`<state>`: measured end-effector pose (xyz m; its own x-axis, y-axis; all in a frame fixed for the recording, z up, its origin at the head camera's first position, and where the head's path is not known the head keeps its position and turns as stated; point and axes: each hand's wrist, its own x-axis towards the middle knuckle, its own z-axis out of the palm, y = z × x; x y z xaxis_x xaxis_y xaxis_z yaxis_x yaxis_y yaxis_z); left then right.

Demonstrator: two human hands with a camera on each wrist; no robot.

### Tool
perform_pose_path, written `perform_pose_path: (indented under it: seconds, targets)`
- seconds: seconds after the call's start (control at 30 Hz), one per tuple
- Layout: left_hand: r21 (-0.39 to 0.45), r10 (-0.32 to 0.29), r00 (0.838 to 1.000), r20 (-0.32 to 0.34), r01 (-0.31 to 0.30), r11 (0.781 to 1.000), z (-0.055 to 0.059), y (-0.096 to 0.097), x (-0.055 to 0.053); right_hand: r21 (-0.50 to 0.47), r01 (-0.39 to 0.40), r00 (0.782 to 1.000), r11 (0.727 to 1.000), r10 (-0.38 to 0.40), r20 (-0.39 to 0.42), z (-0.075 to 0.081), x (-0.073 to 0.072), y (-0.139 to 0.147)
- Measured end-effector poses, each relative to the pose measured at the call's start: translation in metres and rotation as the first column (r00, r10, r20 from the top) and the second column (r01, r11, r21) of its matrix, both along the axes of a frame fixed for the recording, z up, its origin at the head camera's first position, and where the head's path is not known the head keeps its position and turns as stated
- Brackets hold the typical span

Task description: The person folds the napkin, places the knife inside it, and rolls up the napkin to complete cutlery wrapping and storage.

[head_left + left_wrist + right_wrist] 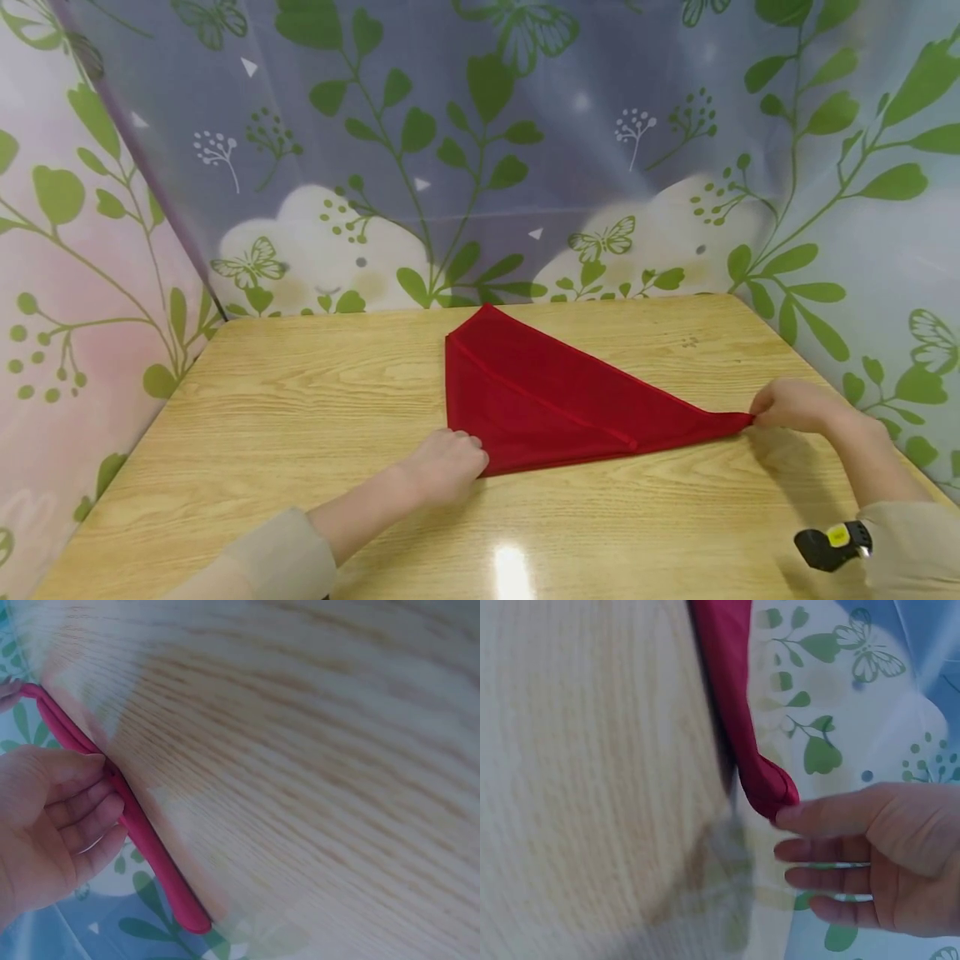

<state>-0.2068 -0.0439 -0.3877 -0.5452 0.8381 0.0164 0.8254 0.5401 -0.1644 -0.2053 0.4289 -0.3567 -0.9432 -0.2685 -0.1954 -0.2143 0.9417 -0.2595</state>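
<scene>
A red cloth [525, 392] lies folded in layers on the wooden table, wide at its left end and tapering to a narrow tip at the right. My left hand [450, 462] grips its near left corner; in the left wrist view, thumb and fingers pinch the folded edge [154, 847]. At the other end, my right hand [798, 406] pinches the tip between thumb and forefinger, the tip raised a little off the table. The right wrist view shows the cloth's tip [772, 791] bunched at the thumb, with the other fingers loosely extended below it.
The wooden table [300, 392] reaches back to a printed curtain [360, 167] with green leaves and butterflies, which also hangs along both sides. A black strap with a yellow patch [834, 537] hangs at the right sleeve. Glare marks the table's near middle.
</scene>
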Motion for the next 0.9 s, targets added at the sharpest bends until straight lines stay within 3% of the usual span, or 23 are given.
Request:
perform_pose_path:
  seconds: [0.13,0.3,0.5,0.77,0.9]
  targets:
    - [-0.006,0.005,1.0,0.02,-0.005,1.0,0.0,0.0,0.0,-0.054,-0.007,0.999,0.999,0.004,-0.052,0.004,-0.001,-0.001]
    - [-0.011,0.004,1.0,0.017,-0.004,1.0,-0.001,-0.001,0.0,-0.179,0.041,0.994,0.983,-0.059,-0.097,0.013,0.0,-0.011]
    - [-0.009,0.003,1.0,0.008,-0.003,1.0,-0.001,-0.001,0.0,-0.27,0.003,0.988,0.963,-0.045,-0.15,0.032,0.001,-0.035]
    - [-0.019,0.004,1.0,0.001,-0.004,1.0,-0.001,0.0,0.001,-0.189,-0.117,0.958,0.975,0.06,-0.281,0.055,0.003,-0.074]
    - [-0.01,0.006,1.0,-0.017,-0.006,1.0,-0.001,0.0,0.001,-0.196,-0.21,0.926,0.958,0.13,-0.355,0.057,0.001,-0.089]
